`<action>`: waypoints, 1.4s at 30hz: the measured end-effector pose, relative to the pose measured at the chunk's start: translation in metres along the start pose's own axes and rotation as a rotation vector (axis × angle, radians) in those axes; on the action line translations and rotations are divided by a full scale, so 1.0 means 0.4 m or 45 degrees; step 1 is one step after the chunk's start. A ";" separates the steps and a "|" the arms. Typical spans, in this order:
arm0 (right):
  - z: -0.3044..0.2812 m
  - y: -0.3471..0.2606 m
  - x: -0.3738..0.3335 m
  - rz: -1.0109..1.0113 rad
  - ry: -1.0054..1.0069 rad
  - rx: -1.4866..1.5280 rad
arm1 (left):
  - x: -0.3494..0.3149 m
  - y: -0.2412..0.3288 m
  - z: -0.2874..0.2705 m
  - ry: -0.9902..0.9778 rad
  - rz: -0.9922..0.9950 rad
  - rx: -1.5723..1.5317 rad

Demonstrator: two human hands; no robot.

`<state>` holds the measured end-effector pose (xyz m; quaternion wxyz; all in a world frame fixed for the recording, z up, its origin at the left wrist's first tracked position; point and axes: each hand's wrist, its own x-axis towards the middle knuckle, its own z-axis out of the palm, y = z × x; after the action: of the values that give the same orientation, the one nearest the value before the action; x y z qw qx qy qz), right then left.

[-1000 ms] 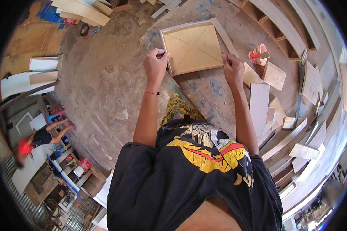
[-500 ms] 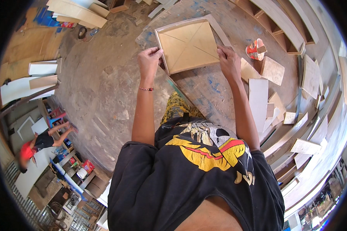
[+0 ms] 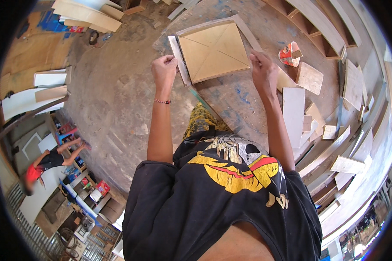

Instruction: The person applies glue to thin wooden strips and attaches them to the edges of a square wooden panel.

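Note:
A square tan wooden panel [image 3: 213, 50], with pencil lines crossing on its face and thin edging along its sides, lies on the worktable [image 3: 235, 104] in front of me. Along its left side a pale wooden strip [image 3: 179, 58] leans outward, with a gap between strip and panel. My left hand [image 3: 164, 74] pinches that strip near its middle. Just off the panel's right edge, my right hand [image 3: 265, 71] hovers with its fingers curled together; whatever they may hold is hidden.
A red and white bucket [image 3: 289, 54] with a scrap inside stands right of the panel. Wood offcuts [image 3: 310, 78] and a long white board [image 3: 293, 115] lie nearby. Shelf-like frames [image 3: 318, 26] line the far right. At the left, a person in red [image 3: 35, 174] is beside a white board.
The left strip has tipped outward, away from the panel. My right hand has come off the panel's right edge and moved slightly right. The left hand has shifted a little left.

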<state>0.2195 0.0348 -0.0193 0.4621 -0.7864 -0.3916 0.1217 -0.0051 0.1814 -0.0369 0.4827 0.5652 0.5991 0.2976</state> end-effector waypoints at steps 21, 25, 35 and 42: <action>-0.187 0.025 0.073 -0.031 0.599 -0.147 | -0.219 0.216 0.155 -0.587 -0.198 -0.495; -0.223 0.013 0.060 0.069 0.636 0.007 | -0.224 0.208 0.171 -0.814 -0.204 -0.571; -0.270 -0.036 0.044 0.181 0.465 0.255 | -0.264 0.227 0.195 -0.906 0.008 -0.441; -0.347 -0.020 0.014 0.099 0.355 1.264 | -0.276 0.276 0.146 -1.008 0.062 -0.280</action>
<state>0.2959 -0.0467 0.0636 0.8225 -0.4951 -0.1918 0.2039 0.0799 0.0842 0.0687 0.7264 0.5952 0.3180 0.1306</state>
